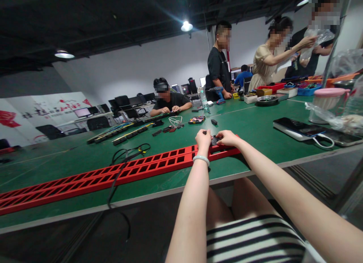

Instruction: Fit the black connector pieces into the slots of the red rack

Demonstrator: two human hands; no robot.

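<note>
My left hand [203,139], with a pale bracelet on the wrist, is closed over the right end of a long red slotted rail [159,157]. Its fingers pinch something dark, mostly hidden by the hand. Just beside it, my right hand [227,137] has its thumb and fingertips closed at the edge of a small black part [214,140], which sits between both hands above the rail. The part's kind is too small to make out. A thin black cable [112,185] lies across the rail further left and hangs over the table edge.
On the green table [249,142] lie a small black block [214,122], a white cable [176,121] and black strips with wires [133,133]. To the right are a phone on a white power bank [295,129] and a pink-lidded container [330,100]. A co-worker [170,100] sits opposite; others stand behind.
</note>
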